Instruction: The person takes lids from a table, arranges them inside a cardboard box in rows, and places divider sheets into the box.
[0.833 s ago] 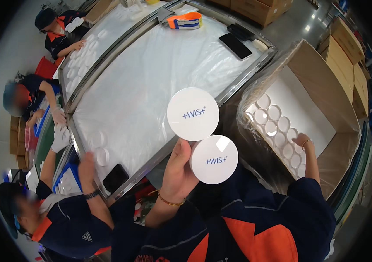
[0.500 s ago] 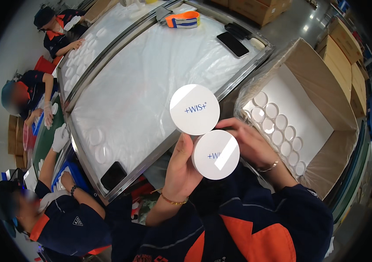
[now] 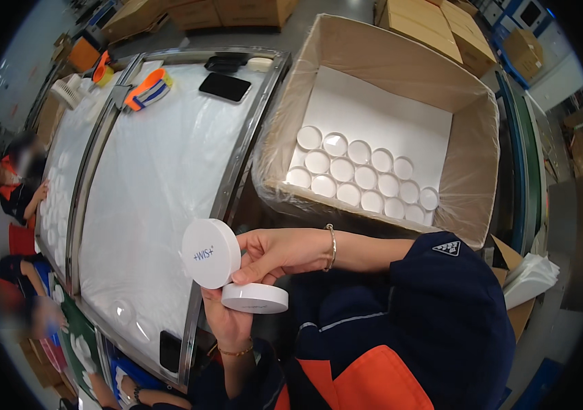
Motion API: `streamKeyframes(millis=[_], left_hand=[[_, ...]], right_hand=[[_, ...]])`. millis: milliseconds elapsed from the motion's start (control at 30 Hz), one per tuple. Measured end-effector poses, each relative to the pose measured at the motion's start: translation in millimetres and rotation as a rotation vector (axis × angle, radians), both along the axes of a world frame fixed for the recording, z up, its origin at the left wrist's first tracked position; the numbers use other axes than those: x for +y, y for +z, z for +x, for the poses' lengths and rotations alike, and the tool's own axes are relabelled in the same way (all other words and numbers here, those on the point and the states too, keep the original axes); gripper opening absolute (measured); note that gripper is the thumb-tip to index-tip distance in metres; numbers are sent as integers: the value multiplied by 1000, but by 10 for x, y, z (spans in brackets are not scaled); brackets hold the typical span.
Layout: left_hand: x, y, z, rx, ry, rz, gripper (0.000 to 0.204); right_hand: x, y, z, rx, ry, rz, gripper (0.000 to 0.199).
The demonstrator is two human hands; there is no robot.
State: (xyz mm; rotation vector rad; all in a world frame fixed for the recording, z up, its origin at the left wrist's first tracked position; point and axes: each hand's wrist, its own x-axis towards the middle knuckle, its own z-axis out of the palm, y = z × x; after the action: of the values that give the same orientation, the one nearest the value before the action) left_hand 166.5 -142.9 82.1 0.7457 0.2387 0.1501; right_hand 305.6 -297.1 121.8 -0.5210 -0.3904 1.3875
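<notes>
My right hand [image 3: 274, 253] comes in from the right and is closed on the edge of a white round lid [image 3: 209, 254] with blue print on its face. The lid is tilted, so its side wall shows. Just below it a second white round lid [image 3: 256, 301] is seen nearly edge-on. My left hand [image 3: 226, 321] grips this lower lid from beneath, and most of its fingers are hidden by the lid. The two lids are close together, over the near right edge of the metal-framed table [image 3: 154, 184].
A plastic-lined carton [image 3: 387, 61] stands beyond my right arm, with rows of several white round lids [image 3: 366, 178] on a white sheet. Phones [image 3: 225, 87] and an orange tape roll [image 3: 148, 90] lie on the table. Co-workers [image 3: 14, 184] are at the left.
The view has swung right, bringing the carton towards the middle. My hands and both lids have shifted left and down in view. The lower lid has tipped from face-on to nearly edge-on.
</notes>
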Motion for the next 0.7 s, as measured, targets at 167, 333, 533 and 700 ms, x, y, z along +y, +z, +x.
streamKeyframes(millis=[167,333,533,700], left_hand=[[-215,9,156,-48,66,199,44],[-462,130,357,-35,94,283,44],[-534,128,398,26,137,246,43],[-513,68,322,-7,133,147,41]], right_hand=[[-249,32,42,-287,-80,-202,54],[-359,-54,39,-176,-217,-139,56],[-375,-170,56,-237,-279,-136,46],[-293,-239,38,-70,-312,-53,34]])
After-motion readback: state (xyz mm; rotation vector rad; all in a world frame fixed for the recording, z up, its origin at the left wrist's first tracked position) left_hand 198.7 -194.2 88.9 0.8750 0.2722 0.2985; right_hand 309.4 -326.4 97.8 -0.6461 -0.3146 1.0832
